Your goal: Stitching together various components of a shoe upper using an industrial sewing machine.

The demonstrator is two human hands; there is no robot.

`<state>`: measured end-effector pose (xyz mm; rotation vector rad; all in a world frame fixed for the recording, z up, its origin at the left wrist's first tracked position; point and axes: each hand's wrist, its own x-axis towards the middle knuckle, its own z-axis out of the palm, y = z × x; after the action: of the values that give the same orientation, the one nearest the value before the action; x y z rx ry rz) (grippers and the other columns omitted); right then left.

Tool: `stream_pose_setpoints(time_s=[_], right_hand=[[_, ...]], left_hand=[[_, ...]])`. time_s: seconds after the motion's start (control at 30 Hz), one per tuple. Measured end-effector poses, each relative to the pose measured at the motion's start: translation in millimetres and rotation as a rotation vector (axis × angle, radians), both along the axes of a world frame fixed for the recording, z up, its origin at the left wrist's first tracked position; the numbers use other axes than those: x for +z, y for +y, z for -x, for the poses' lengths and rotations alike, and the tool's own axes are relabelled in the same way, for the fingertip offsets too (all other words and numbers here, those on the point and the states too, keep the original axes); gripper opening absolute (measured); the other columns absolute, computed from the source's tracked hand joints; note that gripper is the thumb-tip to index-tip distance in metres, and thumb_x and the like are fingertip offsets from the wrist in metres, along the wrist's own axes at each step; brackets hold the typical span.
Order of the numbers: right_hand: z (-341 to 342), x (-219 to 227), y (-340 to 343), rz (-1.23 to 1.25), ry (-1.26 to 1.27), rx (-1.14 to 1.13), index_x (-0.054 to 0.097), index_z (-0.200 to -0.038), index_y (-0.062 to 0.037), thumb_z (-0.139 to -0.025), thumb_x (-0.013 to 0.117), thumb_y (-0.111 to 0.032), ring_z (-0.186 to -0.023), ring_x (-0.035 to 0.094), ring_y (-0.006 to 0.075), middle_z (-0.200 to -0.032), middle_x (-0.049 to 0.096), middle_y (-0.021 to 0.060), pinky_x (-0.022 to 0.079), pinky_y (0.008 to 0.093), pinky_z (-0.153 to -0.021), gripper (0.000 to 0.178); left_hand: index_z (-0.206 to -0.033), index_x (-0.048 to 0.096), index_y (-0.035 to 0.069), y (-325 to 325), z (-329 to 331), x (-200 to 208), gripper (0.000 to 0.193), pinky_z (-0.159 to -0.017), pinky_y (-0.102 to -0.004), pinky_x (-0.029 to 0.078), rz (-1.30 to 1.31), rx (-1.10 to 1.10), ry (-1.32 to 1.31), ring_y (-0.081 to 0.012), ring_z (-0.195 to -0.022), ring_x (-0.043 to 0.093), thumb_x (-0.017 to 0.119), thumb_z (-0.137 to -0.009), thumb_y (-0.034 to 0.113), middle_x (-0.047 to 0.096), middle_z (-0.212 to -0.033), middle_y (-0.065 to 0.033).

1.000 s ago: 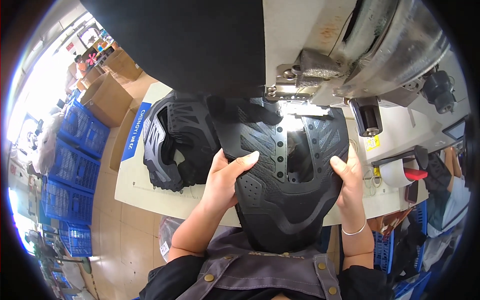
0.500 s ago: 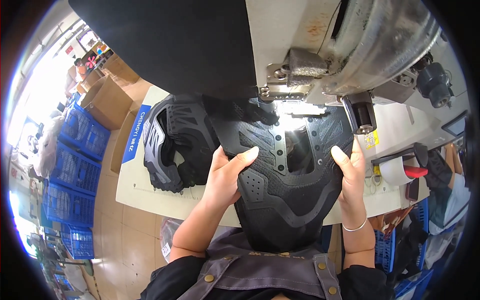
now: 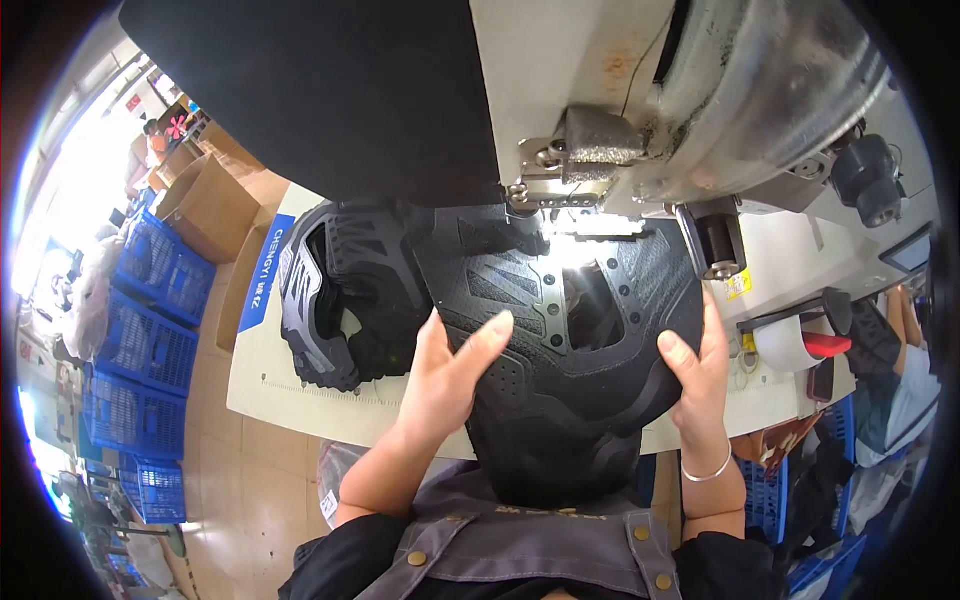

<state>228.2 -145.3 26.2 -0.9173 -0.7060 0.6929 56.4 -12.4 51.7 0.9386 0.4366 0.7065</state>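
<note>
Shoe upper (image 3: 570, 385): a black, textured piece is laid beneath the sewing machine (image 3: 570, 60); its near end is hung past the edge of the pale bench (image 3: 250, 360), close to the grey apron (image 3: 530, 550).
Left grip (image 3: 443, 375): the upper's left edge is grasped, with the thumb set on top and the fingers partly hidden.
Right grip (image 3: 697, 375): the right edge is held likewise, the thumb pressed on the surface.
Eyelet rows (image 3: 553, 310): a long central gap is flanked by them; the far end is washed out by glare, and stitching cannot be made out.
Bench, left: grey-and-black uppers (image 3: 375, 255) are bunched beside the held piece.
Floor, left: blue crates (image 3: 140, 345) are stacked near a cardboard box (image 3: 210, 205).
</note>
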Motion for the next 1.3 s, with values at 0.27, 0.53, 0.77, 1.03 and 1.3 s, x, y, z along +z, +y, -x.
stream_pose_setpoints(time_s=[0.27, 0.53, 0.77, 1.03, 1.3], right_hand=[[18, 8, -12, 0.177, -0.351, -0.266, 0.026, -0.129, 0.0074, -0.084, 0.051, -0.007, -0.111, 0.041, 0.0167, -0.124, 0.04, 0.0141, 0.031, 0.0273, -0.095, 0.053], [14, 3, -1, 0.134, -0.32, -0.347, 0.032, -0.124, 0.0082, -0.084, 0.053, -0.006, -0.107, 0.043, 0.0163, -0.117, 0.045, 0.0123, 0.032, 0.0269, -0.094, 0.048], [7, 13, 14, 0.158, -0.337, -0.271, 0.025, -0.127, 0.0115, -0.084, 0.052, -0.006, -0.106, 0.043, 0.015, -0.119, 0.043, 0.0136, 0.033, 0.0251, -0.093, 0.054], [-8, 19, 32, 0.144, -0.369, -0.271, 0.042, -0.115, 0.0037, -0.081, 0.052, -0.006, -0.09, 0.049, 0.012, -0.103, 0.052, 0.0074, 0.041, 0.0239, -0.081, 0.037], [-13, 15, 43, 0.077, -0.228, -0.223, 0.043, -0.113, 0.0025, -0.081, 0.051, -0.003, -0.085, 0.051, 0.0104, -0.098, 0.054, 0.0061, 0.042, 0.0232, -0.077, 0.033]], left_hand=[[-0.112, 0.043, -0.002, -8, 1, -17, 0.029, -0.08, -0.0228, 0.04, -0.321, 0.133, 0.03, -0.0081, -0.088, 0.05, 0.053, -0.085, 0.005, 0.055, -0.099, -0.0044], [-0.111, 0.044, -0.002, 3, -4, -13, 0.028, -0.081, -0.0245, 0.041, -0.264, 0.075, -0.02, -0.0094, -0.087, 0.052, 0.051, -0.084, 0.002, 0.055, -0.099, -0.0057], [-0.113, 0.043, -0.002, 19, -14, -6, 0.03, -0.083, -0.0256, 0.04, -0.286, 0.063, -0.029, -0.0108, -0.092, 0.052, 0.05, -0.084, 0.002, 0.055, -0.102, -0.0063], [-0.112, 0.045, -0.001, 39, -27, -4, 0.029, -0.081, -0.0254, 0.043, -0.397, 0.097, -0.011, -0.0125, -0.09, 0.054, 0.049, -0.083, 0.002, 0.056, -0.102, -0.0069], [-0.11, 0.046, -0.001, 58, -40, 2, 0.028, -0.083, -0.0251, 0.042, -0.195, 0.038, -0.135, -0.0117, -0.09, 0.054, 0.054, -0.084, 0.005, 0.056, -0.102, -0.0075]])
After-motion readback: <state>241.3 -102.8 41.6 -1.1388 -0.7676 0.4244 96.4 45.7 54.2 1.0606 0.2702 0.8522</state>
